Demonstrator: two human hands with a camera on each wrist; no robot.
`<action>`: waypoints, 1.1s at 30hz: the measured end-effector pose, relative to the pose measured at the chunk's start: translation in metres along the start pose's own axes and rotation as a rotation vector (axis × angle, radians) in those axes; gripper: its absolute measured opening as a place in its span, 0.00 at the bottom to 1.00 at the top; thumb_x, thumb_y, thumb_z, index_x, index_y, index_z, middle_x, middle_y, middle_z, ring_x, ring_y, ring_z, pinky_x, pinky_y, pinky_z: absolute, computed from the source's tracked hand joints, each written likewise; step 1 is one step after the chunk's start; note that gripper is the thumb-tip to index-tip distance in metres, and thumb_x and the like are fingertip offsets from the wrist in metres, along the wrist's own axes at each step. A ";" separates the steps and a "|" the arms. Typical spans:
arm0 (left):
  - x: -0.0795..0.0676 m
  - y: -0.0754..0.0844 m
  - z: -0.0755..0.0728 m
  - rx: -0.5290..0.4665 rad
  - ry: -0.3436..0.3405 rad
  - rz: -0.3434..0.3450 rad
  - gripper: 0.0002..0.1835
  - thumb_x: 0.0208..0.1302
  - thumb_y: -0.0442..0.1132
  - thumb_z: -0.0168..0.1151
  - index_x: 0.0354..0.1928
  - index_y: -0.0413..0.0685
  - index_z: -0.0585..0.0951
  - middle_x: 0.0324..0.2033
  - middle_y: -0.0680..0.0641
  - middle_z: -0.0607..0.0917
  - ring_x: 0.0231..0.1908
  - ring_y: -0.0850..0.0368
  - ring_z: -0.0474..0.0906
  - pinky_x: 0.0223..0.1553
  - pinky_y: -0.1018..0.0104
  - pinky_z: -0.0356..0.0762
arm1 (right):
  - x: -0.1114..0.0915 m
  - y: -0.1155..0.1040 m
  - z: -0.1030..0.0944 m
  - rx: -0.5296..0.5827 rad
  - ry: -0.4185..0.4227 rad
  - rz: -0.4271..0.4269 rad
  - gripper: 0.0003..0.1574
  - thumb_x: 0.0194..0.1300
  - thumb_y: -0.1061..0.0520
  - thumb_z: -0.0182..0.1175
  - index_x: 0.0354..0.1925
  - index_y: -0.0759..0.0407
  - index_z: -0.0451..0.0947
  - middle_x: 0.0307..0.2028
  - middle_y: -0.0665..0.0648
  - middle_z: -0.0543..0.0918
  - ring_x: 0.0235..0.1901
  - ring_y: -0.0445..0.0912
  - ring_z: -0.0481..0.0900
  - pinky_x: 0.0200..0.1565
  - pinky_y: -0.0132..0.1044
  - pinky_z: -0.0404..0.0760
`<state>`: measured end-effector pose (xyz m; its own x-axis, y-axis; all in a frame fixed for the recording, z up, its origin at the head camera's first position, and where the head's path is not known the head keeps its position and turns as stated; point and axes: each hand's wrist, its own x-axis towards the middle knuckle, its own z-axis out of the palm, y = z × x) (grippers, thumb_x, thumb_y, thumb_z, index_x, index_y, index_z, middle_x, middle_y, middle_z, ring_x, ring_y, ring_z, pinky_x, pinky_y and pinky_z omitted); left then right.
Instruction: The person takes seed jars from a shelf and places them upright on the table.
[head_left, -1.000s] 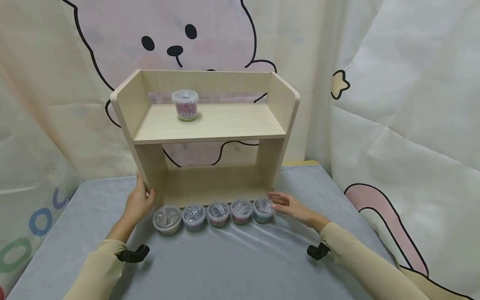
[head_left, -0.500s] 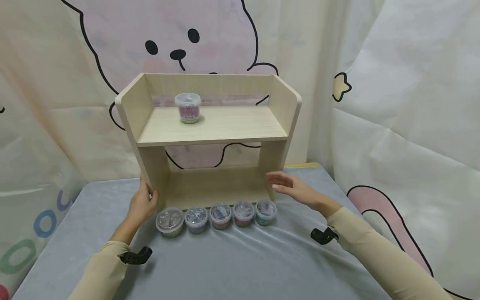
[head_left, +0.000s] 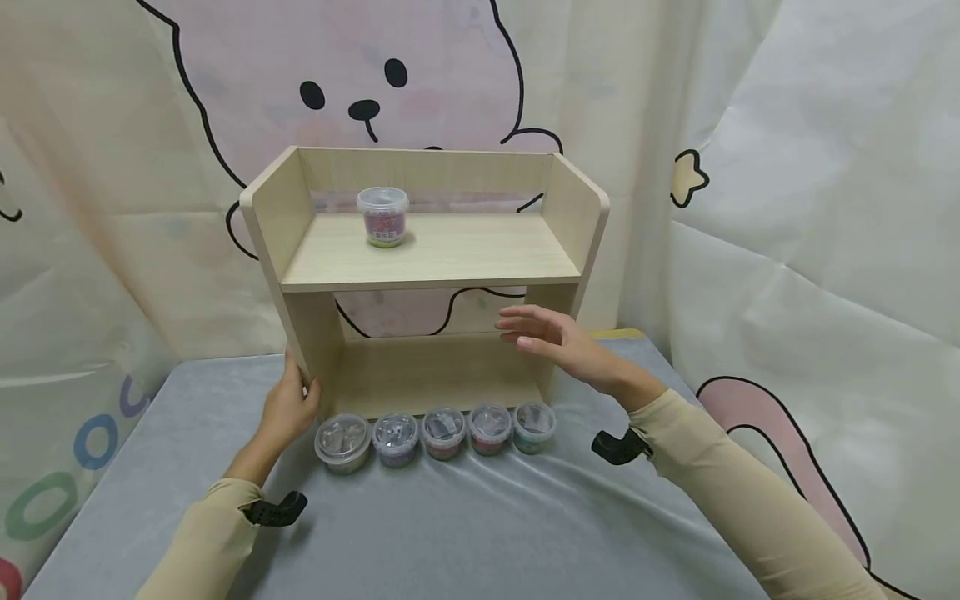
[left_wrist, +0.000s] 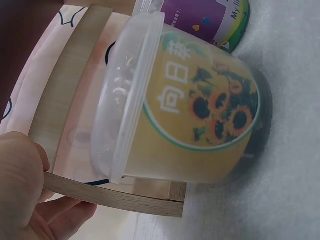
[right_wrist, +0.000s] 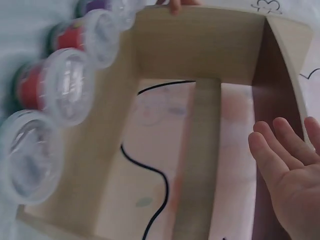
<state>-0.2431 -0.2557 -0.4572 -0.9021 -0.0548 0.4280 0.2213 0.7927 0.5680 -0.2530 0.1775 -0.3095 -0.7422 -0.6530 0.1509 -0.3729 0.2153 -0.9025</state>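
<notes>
A two-tier light-wood shelf (head_left: 435, 258) stands on the table. My left hand (head_left: 288, 407) grips the edge of its left side panel low down, thumb on one face and fingers on the other, as the left wrist view shows. My right hand (head_left: 543, 340), fingers extended and holding nothing, is raised in front of the lower compartment at the right. A lidded plastic tub with a purple label (head_left: 385, 218) sits on the upper shelf. Along the shelf's front runs a row of lidded tubs; the leftmost and largest tub (left_wrist: 195, 110) has a sunflower label.
Blue-grey cloth covers the table (head_left: 450, 533). Close to the shelf's right front corner is the row's rightmost tub (head_left: 534, 427). A printed curtain (head_left: 600, 100) hangs behind the shelf, with another along the right side.
My right hand has left the rightmost tub and risen up and to the left, in front of the shelf's right side. The left hand keeps its grip; the tubs stay put.
</notes>
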 end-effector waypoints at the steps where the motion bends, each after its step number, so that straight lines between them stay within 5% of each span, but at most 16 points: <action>1: 0.000 0.000 0.000 -0.003 0.003 0.001 0.40 0.69 0.34 0.53 0.77 0.37 0.45 0.31 0.30 0.82 0.30 0.35 0.78 0.36 0.38 0.74 | 0.002 -0.003 0.001 0.008 0.005 -0.010 0.32 0.76 0.57 0.52 0.74 0.58 0.62 0.70 0.64 0.72 0.71 0.61 0.69 0.66 0.41 0.75; 7: 0.002 0.001 0.002 -0.009 0.013 0.017 0.40 0.69 0.33 0.53 0.77 0.37 0.45 0.28 0.33 0.80 0.27 0.40 0.76 0.33 0.42 0.73 | 0.016 -0.022 0.004 0.031 0.025 -0.053 0.32 0.75 0.57 0.52 0.74 0.58 0.62 0.70 0.63 0.73 0.70 0.58 0.72 0.68 0.45 0.74; 15: -0.008 0.000 0.003 -0.018 0.001 -0.022 0.41 0.69 0.33 0.53 0.77 0.35 0.45 0.37 0.25 0.83 0.37 0.29 0.81 0.42 0.34 0.75 | 0.040 -0.038 0.014 0.080 0.012 -0.096 0.33 0.75 0.57 0.52 0.74 0.60 0.60 0.71 0.66 0.70 0.70 0.61 0.70 0.69 0.45 0.72; 33: -0.002 0.001 0.002 0.006 0.024 -0.002 0.41 0.68 0.33 0.54 0.77 0.39 0.46 0.28 0.35 0.81 0.28 0.40 0.77 0.35 0.41 0.73 | 0.106 -0.072 0.022 0.231 0.126 -0.109 0.30 0.77 0.59 0.48 0.74 0.62 0.61 0.71 0.72 0.67 0.69 0.64 0.70 0.69 0.50 0.72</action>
<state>-0.2417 -0.2539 -0.4587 -0.8936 -0.0708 0.4432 0.2171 0.7961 0.5648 -0.2928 0.0772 -0.2377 -0.7735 -0.5646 0.2880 -0.3281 -0.0321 -0.9441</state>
